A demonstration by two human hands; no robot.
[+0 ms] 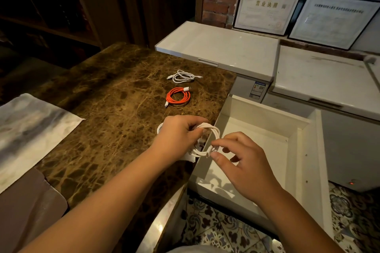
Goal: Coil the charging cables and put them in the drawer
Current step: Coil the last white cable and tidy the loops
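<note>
My left hand (181,137) grips a coiled white charging cable (213,131) at the right edge of the brown marble counter (115,109). My right hand (244,162) pinches the coil's near side with thumb and forefinger, over the left wall of the open white drawer (304,150). The drawer's inside looks bare. Further back on the counter lie an orange coiled cable (178,96) and a loosely coiled white cable (183,76).
A pale cloth (30,129) lies on the counter at the left, with a brown mat (26,207) below it. White chest freezers (226,47) stand behind the drawer, with framed certificates (267,9) leaning on the wall. Patterned floor tiles (216,226) show below.
</note>
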